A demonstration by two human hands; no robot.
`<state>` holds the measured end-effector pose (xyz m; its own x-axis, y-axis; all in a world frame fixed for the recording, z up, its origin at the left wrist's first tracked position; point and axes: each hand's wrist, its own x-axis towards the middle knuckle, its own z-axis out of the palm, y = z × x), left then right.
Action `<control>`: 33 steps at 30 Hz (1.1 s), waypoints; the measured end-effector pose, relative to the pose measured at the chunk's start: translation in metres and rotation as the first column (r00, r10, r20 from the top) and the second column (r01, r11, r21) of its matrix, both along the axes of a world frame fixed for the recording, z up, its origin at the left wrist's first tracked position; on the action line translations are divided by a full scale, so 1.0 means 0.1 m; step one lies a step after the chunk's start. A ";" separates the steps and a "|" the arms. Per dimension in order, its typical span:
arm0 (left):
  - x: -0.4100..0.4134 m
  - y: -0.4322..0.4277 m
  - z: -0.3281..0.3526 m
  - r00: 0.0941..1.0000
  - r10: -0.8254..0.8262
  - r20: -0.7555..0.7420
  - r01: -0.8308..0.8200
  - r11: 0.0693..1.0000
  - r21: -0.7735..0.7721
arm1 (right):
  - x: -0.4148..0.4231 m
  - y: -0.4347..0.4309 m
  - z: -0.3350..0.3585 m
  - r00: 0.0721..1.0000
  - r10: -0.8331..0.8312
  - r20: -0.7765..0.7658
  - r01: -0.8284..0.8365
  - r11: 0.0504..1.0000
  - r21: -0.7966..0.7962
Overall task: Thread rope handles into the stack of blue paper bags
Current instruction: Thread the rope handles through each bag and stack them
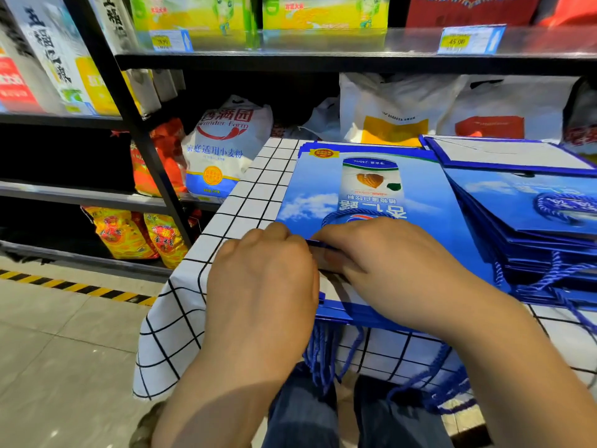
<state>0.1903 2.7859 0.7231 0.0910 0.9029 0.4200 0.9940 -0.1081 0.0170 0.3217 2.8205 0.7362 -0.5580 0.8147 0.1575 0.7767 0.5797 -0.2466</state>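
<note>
bag stack [371, 195] on table [245, 202], shelves [290, 61] behind

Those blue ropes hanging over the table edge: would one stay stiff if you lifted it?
Probably not: the ropes droop straight down off the table, so they look limp. They seem thin and twisted, so likely light. One lies curled on the top bag.

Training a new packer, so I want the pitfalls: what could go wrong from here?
The rope end showing between the left hand and right hand is short; it may slip from the grip before threading. Also, loose ropes dangle off the table and could snag, dragging the top bag off.
</note>
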 end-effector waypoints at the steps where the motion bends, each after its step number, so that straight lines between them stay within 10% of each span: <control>1: -0.02 0.01 -0.02 0.999 -0.040 0.004 0.039 0.999 0.021 | 0.00 0.00 -0.01 1.000 -0.010 -0.007 0.010 1.000 0.012; 10: -0.14 -0.09 -0.09 0.952 -0.165 0.257 0.178 0.984 -0.026 | 0.04 -0.04 -0.04 1.000 -0.004 0.030 0.003 0.999 0.040; 17: -0.21 -0.15 -0.23 0.887 -0.203 0.415 0.221 0.975 0.006 | 0.13 0.08 -0.02 0.988 -0.016 -0.152 -0.051 0.902 -0.429; 23: -0.22 -0.18 -0.23 0.842 -0.137 0.523 0.175 0.984 -0.025 | 0.05 0.09 -0.10 0.999 0.039 0.027 -0.032 0.978 -0.208; 33: -0.31 -0.16 -0.23 0.846 -0.195 0.496 0.226 0.974 -0.003 | 0.04 0.06 -0.13 0.957 -0.192 -0.217 0.177 0.980 -0.088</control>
<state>0.1597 2.7697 0.6997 0.0784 0.9101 0.4069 0.8088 -0.2967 0.5078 0.3255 2.8269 0.7235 -0.3539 0.9130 0.2029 0.7889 0.4080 -0.4595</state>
